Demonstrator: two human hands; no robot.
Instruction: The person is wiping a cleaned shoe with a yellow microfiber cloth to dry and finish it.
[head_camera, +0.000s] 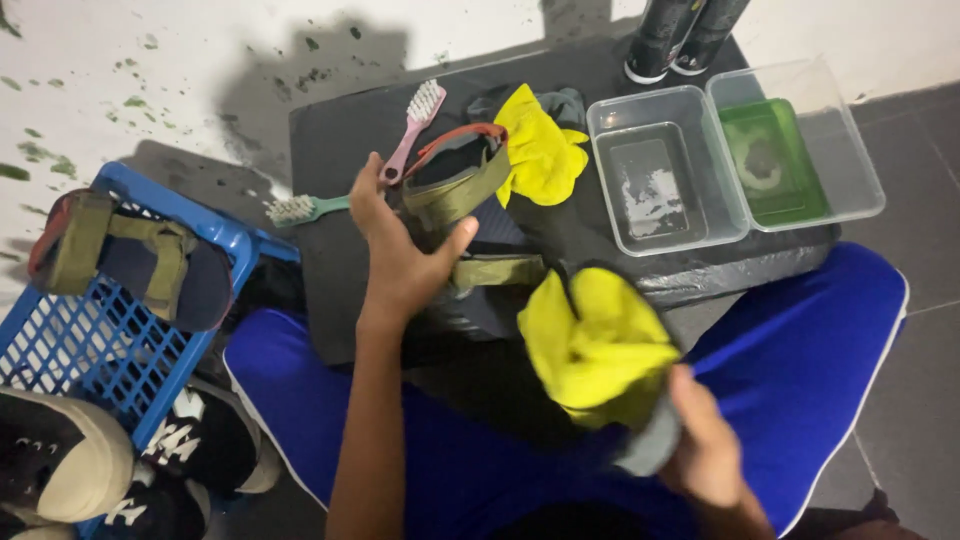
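Grey floor tiles and a stained white wall frame a low dark desk (340, 140) set in front of a seated person in blue shorts (800, 350). At the left stands a blue plastic basket (90, 340) with an olive-strapped sandal (130, 260) resting on its rim and black and beige shoes (70, 460) beside and below it. On the right part of the desk sit two clear plastic tubs, one holding a little water (660, 180) and one holding a green sponge-like pad (775, 160); two dark cans (685, 35) stand just behind them.

Near the middle, the left hand (400, 250) closes its grip around a second olive sandal (455, 185) with a reddish edge, thumb on one side and fingers on the other, holding it tilted above the desk. The right hand (705, 450) holds a yellow cloth (595, 350) bunched together with a grey one, its grip shut on the fabric low over the lap. Another yellow cloth (540, 150) lies on the desk just behind the held sandal. A pink brush (415, 125) and a green brush (305, 208) lie on the desk near the left hand's fingers.
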